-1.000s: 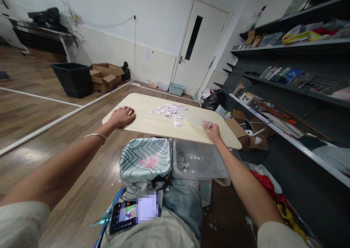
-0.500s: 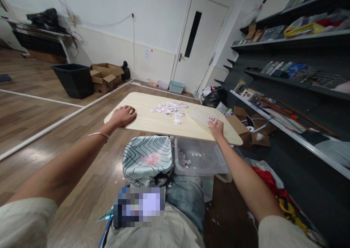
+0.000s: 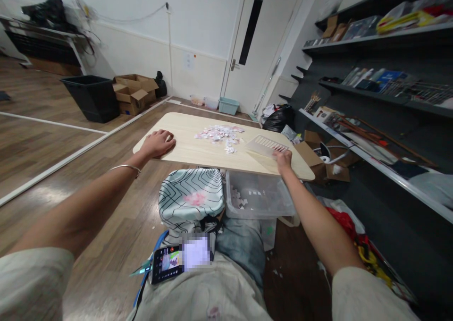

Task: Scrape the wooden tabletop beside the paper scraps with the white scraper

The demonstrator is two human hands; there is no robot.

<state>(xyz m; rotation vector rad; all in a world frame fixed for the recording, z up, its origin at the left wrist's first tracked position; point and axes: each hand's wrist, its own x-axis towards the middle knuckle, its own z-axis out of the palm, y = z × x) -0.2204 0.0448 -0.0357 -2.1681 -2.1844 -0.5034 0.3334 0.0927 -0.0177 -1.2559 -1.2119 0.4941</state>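
Note:
My left hand (image 3: 158, 143) lies on the left end of the pale wooden table (image 3: 198, 152), palm down, fingers loosely bent with nothing seen in them. With my right hand (image 3: 283, 161) I grip the near right corner of a thin, pale slotted sheet (image 3: 255, 145) over the table's right half. A row of narrow slots runs along the sheet, and the far side looks raised or tilted; I cannot tell if it touches the wood. Left of the sheet is a loose heap of small white and pinkish pieces (image 3: 220, 133), perhaps paper.
Below the table's near edge stand a clear plastic bin (image 3: 262, 210) with small white pieces inside and a patterned cloth-covered seat or bag (image 3: 191, 189). A phone (image 3: 166, 266) rests on my lap. Shelves (image 3: 382, 99) line the right; an open cardboard box (image 3: 309, 146) stands by the table.
The slotted sheet has tilted in my right hand, so its slots show more plainly, and that hand has turned slightly. My left hand stays on the table. The view has shifted a little.

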